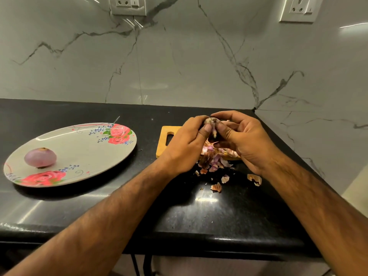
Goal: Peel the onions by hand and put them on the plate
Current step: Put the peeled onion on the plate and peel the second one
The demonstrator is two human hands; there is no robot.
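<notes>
Kitchen corner. A glossy black stone countertop (219, 216) spans the lower half, toward 6 o'clock, with soft light sheen at 8 o'clock. Grey-white, dark-veined marble panels form the back wall (179, 56) at 12 o'clock and the side wall (322, 92) at 2 o'clock. White power sockets sit at 11 o'clock (127, 5) and 1 o'clock (298, 8).
</notes>
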